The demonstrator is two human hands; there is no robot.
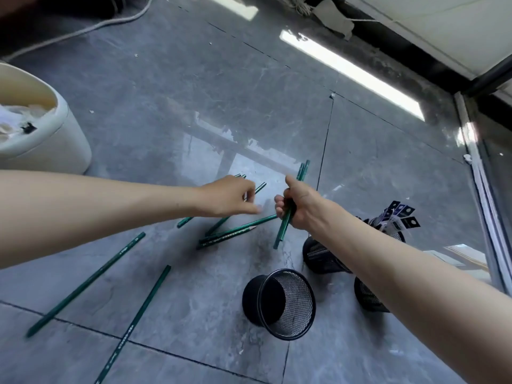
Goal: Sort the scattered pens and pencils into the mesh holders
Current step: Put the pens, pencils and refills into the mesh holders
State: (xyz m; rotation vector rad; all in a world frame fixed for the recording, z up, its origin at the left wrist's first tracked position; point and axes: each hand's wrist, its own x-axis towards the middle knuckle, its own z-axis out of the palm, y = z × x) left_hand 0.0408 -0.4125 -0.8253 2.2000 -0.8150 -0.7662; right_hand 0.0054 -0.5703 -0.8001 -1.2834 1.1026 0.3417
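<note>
On the grey tiled floor (194,112), dark green pencils lie scattered: a crossed heap of green pencils (235,231) sits just in front of the two hands, and two long green pencils (86,284) lie apart from it, nearer the camera on the left, each slanting up to the right. The right hand (299,206) has its fingers wrapped tight round a bundle of green pencils (284,231), which sticks out above the thumb and below the fist with its lower ends off the floor. The left hand (227,196) reaches in from the left over the heap with its fingers curled down at one green pencil (260,186) that runs under them; I cannot tell whether it grips that pencil or only touches it. Nearest the camera, a round black mesh holder (299,300) shows its open mouth with nothing visible inside. Two more black mesh holders (321,256) show partly beside the right forearm, which crosses in front of them. Just past the forearm, dark card tags (401,217) stick up over a mesh rim. At the left edge stands a cream plastic bin (55,145) with crumpled paper inside, a white cable (83,30) runs across the far floor, and a metal-framed glass panel (476,173) runs along the right side
</note>
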